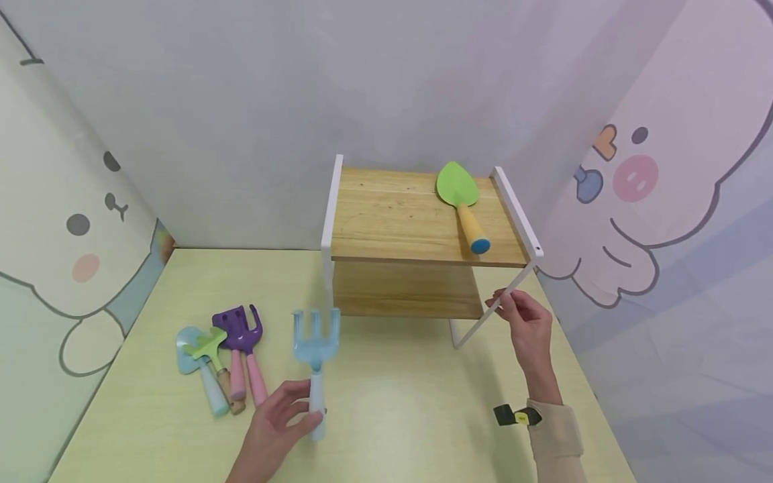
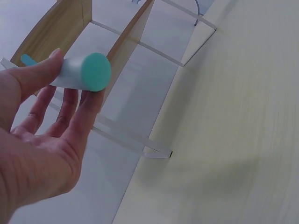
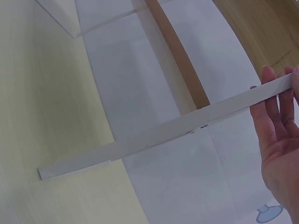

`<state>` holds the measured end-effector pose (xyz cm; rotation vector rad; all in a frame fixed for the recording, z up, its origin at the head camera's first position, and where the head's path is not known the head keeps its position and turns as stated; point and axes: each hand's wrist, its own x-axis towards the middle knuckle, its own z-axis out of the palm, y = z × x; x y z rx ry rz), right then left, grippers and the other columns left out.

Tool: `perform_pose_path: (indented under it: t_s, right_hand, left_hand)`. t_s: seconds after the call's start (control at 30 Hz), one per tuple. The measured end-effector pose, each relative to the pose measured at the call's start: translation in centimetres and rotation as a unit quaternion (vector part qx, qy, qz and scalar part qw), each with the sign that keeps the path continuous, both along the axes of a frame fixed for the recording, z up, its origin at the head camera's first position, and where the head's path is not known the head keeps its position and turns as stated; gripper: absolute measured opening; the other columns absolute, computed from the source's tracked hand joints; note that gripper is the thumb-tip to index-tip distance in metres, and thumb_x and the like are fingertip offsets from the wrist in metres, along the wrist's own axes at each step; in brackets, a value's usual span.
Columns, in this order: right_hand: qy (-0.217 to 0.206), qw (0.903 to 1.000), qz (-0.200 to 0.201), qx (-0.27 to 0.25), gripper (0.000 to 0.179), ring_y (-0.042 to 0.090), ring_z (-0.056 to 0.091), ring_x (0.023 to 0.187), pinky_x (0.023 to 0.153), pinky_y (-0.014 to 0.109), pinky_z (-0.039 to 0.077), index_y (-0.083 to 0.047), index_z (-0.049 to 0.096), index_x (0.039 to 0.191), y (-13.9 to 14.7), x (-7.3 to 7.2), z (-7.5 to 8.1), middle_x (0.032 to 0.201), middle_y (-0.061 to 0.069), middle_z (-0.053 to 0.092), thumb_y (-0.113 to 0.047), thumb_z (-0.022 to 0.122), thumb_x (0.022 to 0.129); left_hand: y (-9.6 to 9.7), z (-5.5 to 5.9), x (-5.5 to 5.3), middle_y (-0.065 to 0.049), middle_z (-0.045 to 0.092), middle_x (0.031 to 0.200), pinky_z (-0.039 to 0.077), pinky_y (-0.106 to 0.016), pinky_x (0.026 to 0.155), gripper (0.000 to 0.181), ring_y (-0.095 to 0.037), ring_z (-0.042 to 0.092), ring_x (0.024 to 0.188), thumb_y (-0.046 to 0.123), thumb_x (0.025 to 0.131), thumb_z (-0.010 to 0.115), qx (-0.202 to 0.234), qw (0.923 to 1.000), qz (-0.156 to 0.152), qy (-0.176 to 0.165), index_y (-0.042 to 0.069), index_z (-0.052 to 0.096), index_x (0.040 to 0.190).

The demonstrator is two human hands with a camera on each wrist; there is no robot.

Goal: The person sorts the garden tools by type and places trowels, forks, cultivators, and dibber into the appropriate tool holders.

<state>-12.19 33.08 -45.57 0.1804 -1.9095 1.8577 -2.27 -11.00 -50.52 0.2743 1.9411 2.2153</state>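
Observation:
My left hand (image 1: 272, 429) pinches the pale blue handle of a toy hand fork (image 1: 317, 345) between thumb and fingers, its three prongs pointing up and away. From the left wrist view, the mint-green end of the handle (image 2: 96, 72) faces the camera. On the right, my right hand (image 1: 531, 329) grips the slanting white front leg (image 3: 154, 128) of a two-tier wooden shelf (image 1: 392, 215), with fingers behind the bar. A green trowel (image 1: 457, 184) with a yellow handle and blue end lies on the top board, toward its right side.
To the left on the table (image 1: 386, 409) lies a group of toy garden tools: a light blue trowel (image 1: 188, 359), a small green rake (image 1: 208, 345), and purple tools (image 1: 244, 339) with pink handles. Walls with cartoon drawings (image 1: 634, 178) stand behind and at both sides.

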Motion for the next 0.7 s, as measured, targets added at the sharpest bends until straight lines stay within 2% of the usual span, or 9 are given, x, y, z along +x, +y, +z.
perform_pose_path:
  t_s: [0.2,0.33,0.43,0.6,0.7]
  right_hand:
    - [0.001,1.0,0.001,-0.002,0.017,0.014,0.076,0.091,0.086,0.031,0.058,0.015,0.067,0.111,0.0,0.0,0.1,0.1,0.003,0.075,0.002,0.058,0.103]
    - [0.0,1.0,0.001,-0.002,0.018,0.014,0.076,0.091,0.086,0.03,0.058,0.015,0.066,0.111,0.0,0.0,0.0,0.1,0.003,0.075,0.001,0.058,0.103]
    - [-0.001,1.0,0.0,-0.001,0.018,0.013,0.076,0.091,0.086,0.03,0.058,0.015,0.066,0.112,0.0,0.0,0.0,0.1,0.003,0.075,0.001,0.058,0.103]
    - [0.0,1.0,-0.002,0.0,0.018,0.013,0.076,0.091,0.085,0.03,0.058,0.015,0.066,0.111,0.0,0.0,0.1,0.101,0.005,0.075,0.001,0.058,0.103]
    - [0.002,1.0,-0.002,-0.001,0.018,0.014,0.076,0.091,0.085,0.031,0.058,0.015,0.066,0.111,0.0,0.0,0.1,0.101,0.01,0.074,0.001,0.059,0.103]
  left_hand:
    - [0.8,0.5,-0.3,-0.014,0.065,0.127,0.061,-0.037,0.087,0.038,-0.023,0.068,0.107,-0.005,0.095,0.068,-0.007,0.9997,-0.023,0.001,-0.004,0.057,0.131]
    - [1.4,0.8,-0.5,-0.012,0.065,0.127,0.061,-0.037,0.086,0.039,-0.023,0.068,0.106,-0.004,0.094,0.07,-0.014,0.9996,-0.023,0.006,-0.001,0.058,0.131]
    - [1.9,1.0,-0.9,-0.009,0.066,0.125,0.061,-0.037,0.086,0.039,-0.022,0.069,0.104,-0.005,0.093,0.071,-0.014,0.9991,-0.029,0.028,-0.002,0.059,0.13]
    - [2.8,1.1,-1.6,-0.011,0.065,0.125,0.06,-0.038,0.088,0.039,-0.023,0.07,0.103,-0.004,0.093,0.071,-0.019,0.9965,-0.044,0.069,0.0,0.06,0.13]
    - [3.4,1.2,-2.0,-0.014,0.065,0.127,0.06,-0.038,0.088,0.039,-0.025,0.069,0.104,-0.003,0.093,0.072,-0.019,0.9957,-0.052,0.074,0.001,0.061,0.129]
